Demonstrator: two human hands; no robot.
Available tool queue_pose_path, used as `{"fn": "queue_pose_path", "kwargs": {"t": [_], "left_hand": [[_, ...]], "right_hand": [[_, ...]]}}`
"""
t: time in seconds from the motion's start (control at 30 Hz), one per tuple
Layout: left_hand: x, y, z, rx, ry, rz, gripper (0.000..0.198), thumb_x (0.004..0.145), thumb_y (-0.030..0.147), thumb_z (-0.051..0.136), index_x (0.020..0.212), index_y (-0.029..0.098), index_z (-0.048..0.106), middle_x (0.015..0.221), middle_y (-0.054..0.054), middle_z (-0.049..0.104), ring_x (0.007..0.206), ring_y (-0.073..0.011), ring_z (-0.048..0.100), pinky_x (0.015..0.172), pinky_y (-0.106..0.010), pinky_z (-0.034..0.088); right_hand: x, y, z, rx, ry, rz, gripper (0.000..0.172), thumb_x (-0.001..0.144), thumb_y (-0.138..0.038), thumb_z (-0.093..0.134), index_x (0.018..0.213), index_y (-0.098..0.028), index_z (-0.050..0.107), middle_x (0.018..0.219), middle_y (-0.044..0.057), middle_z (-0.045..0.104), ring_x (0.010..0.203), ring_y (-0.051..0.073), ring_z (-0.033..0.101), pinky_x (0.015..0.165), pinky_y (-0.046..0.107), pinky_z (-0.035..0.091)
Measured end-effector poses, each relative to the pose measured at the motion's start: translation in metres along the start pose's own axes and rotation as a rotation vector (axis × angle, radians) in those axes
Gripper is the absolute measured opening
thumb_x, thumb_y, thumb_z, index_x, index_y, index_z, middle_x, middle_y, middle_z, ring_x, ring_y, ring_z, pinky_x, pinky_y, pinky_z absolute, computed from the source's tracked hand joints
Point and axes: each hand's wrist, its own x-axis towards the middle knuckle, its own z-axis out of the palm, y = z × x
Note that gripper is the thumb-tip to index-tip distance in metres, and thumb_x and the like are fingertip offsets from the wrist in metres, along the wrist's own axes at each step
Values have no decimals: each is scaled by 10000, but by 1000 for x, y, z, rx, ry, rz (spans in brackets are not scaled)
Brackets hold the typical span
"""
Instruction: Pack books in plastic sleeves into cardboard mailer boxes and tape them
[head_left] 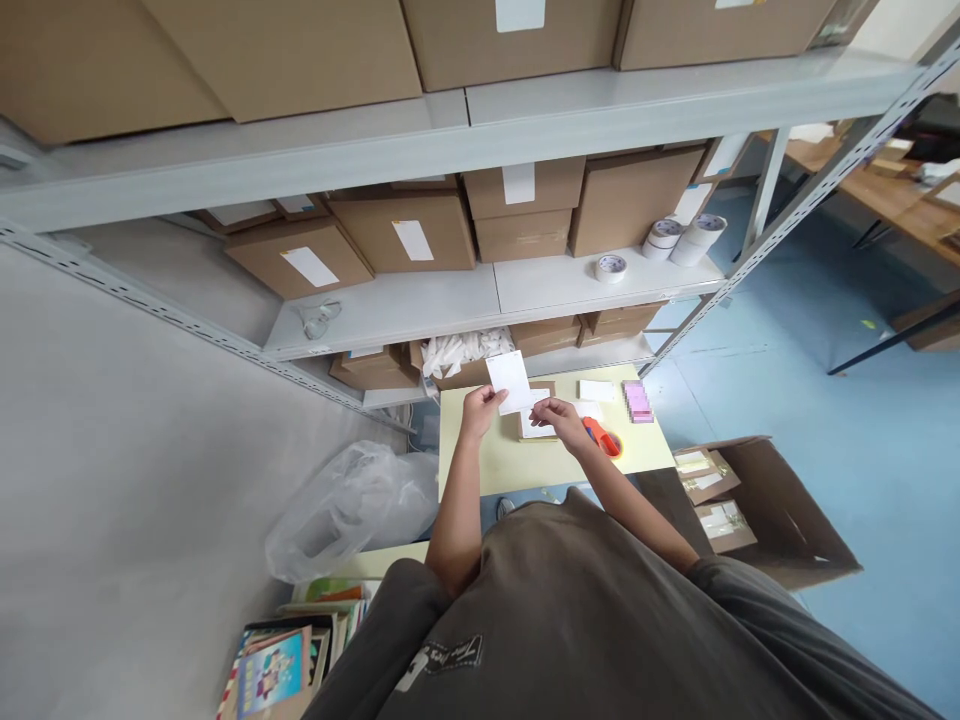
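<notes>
Just above a pale yellow table [525, 465], a person's two bare hands work a white sheet [509, 381], which is held tilted in the air over the tabletop's far half. The left hand [478, 407], at 9 o'clock of the sheet, is closed on its lower left corner, thumb over curled fingers. The right hand [559, 417], at 4 o'clock of the sheet, is nearly shut, its fingertips pinching a white strip [538, 398] that meets the sheet's lower edge; whether strip and sheet are one piece cannot be told. Beneath the hands lies a small brown box [534, 434] with white paper on top. An orange tape dispenser [604, 438] sits just beside the right wrist at 3 o'clock, while a white slip [596, 390] and a pink stack [638, 401] lie near the table's far right corner, at 2 o'clock of the hands. At 12 o'clock stands a grey shelf rack [465, 300] loaded with cardboard cartons [405, 232] and tape rolls [694, 236]. On the floor, a clear plastic bag [352, 520] slumps at 8 o'clock and an open carton [772, 510] at 4 o'clock.
</notes>
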Motion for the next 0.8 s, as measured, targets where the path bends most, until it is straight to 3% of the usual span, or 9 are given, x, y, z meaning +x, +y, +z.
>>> {"fn": "queue_pose_path", "kwargs": {"t": [0.2,0.27,0.37,0.43,0.47,0.53,0.63,0.8], "left_hand": [[2,-5,11,10,-12,-16,427,753,569,855,831,159,764,837,-42,760,775,-190,665,757,-300,508],[2,-5,16,38,4,-25,444,760,561,859,931,159,782,871,-55,769,799,-200,685,780,-316,529],[-3,5,26,197,174,34,551,739,476,905,1194,194,773,1015,-79,781,898,-212,711,847,-336,556],[-9,15,35,317,232,124,504,777,435,887,1221,221,781,1097,-91,780,959,-218,719,894,-343,563],[-13,20,40,350,189,161,414,814,433,858,1168,225,805,1103,-93,785,965,-219,724,901,-344,568],[-22,29,52,356,-8,184,283,870,446,805,1036,220,842,1046,-89,803,921,-221,740,866,-339,587],[-33,35,73,299,-227,153,287,874,462,801,1004,213,861,990,-84,821,873,-229,758,800,-333,603],[-42,27,105,181,-157,115,309,842,480,814,961,200,867,986,-93,824,919,-247,759,831,-348,598]], "right_hand": [[-2,-4,-9,37,-33,-14,364,793,-576,846,779,-238,712,780,16,741,742,182,668,762,344,535],[-4,-7,-13,38,-52,-29,372,807,-586,840,793,-236,715,779,16,738,739,182,667,758,341,527],[-8,-14,-20,20,-74,-75,381,843,-598,818,820,-232,715,793,20,737,747,184,669,757,338,515],[-10,-18,-25,-3,-85,-108,391,860,-612,804,831,-233,711,809,26,738,757,190,672,759,342,513],[-10,-21,-27,-15,-92,-125,399,864,-622,798,835,-234,708,817,28,738,761,194,672,760,347,514],[-12,-24,-32,-32,-108,-162,412,870,-643,784,842,-240,702,823,30,732,767,203,670,768,359,520],[-15,-29,-41,-57,-123,-221,409,891,-650,760,854,-248,699,796,23,710,773,212,660,785,374,528],[-23,-33,-61,-146,-89,-286,372,943,-615,711,885,-248,702,813,27,706,802,217,652,799,375,520]]}}
